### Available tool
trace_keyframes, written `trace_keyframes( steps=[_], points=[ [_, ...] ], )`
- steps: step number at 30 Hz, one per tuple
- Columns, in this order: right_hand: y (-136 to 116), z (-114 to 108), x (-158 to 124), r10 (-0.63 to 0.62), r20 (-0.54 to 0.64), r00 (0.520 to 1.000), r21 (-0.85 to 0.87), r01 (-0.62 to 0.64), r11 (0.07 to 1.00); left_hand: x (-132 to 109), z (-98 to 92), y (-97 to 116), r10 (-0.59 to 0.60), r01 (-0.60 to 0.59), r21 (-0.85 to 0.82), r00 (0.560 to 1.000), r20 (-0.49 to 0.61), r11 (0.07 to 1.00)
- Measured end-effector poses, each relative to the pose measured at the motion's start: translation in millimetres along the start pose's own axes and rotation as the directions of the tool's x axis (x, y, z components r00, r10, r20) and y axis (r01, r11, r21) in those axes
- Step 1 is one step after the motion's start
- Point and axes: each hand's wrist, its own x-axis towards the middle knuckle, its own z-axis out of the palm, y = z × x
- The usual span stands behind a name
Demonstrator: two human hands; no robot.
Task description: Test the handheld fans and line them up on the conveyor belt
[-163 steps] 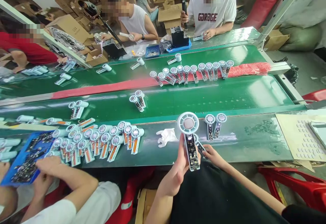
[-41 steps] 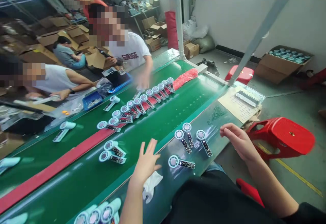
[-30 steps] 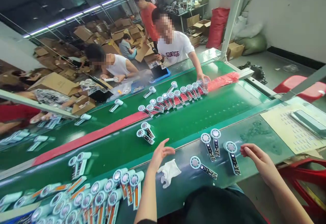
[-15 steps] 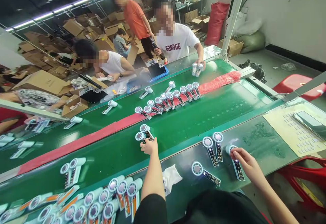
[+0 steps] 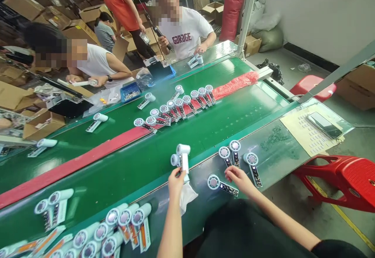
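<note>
My left hand (image 5: 175,177) is closed on two small white fan units (image 5: 181,156), held upright just above the near edge of the green conveyor belt (image 5: 211,129). My right hand (image 5: 238,176) rests with curled fingers on the near ledge, touching a fan unit (image 5: 218,183) that lies flat there with its circuit board exposed. Three more fan units (image 5: 236,152) lie on the ledge just beyond that hand. A crumpled white cloth (image 5: 186,195) sits under my left wrist.
A row of fan units (image 5: 175,109) lies along a red strip on the belt. Several more (image 5: 117,226) crowd the ledge at lower left. People work across the belt. A phone (image 5: 324,125) lies on paper at right, a red stool (image 5: 342,178) beside it.
My left hand reached onto the belt, took the two fan units and drew them back toward the ledge. My right hand shifted left from the rightmost unit to the flat-lying one.
</note>
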Motion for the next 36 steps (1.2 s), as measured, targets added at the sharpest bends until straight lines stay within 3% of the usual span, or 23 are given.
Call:
trace_keyframes(
  steps=[4, 8, 15, 19, 29, 36],
  points=[
    [21.6, 32.0, 23.5, 0.051, -0.013, 0.999, -0.109, -0.052, 0.993, -58.4, 48.2, 6.3, 0.057, -0.056, 0.048, 0.998, -0.024, 0.997],
    [31.5, 56.0, 47.6, 0.105, -0.048, 0.993, -0.23, -0.114, 0.966, -81.9, 68.9, 2.3, 0.096, -0.096, -0.045, 0.995, 0.004, 0.994],
    [35.0, 75.4, 72.9, 0.133, -0.021, 0.991, -0.335, -0.132, 0.933, -64.1, 64.1, -34.0, -0.09, 0.123, -0.302, 0.988, 0.122, 0.945],
    [37.6, 76.7, 77.7, 0.137, -0.02, 0.99, -0.322, -0.136, 0.937, -53.9, 65.0, -39.5, -0.147, 0.205, -0.356, 0.972, 0.183, 0.912],
    [43.2, 78.6, 81.4, 0.185, -0.036, 0.982, -0.224, -0.188, 0.956, -48.0, 66.0, -42.5, -0.212, 0.273, -0.368, 0.957, 0.198, 0.889],
    [38.8, 81.8, 80.1, 0.18, -0.059, 0.982, -0.209, -0.188, 0.96, -46.5, 67.7, -45.4, -0.198, 0.26, -0.352, 0.959, 0.203, 0.899]
  ],
)
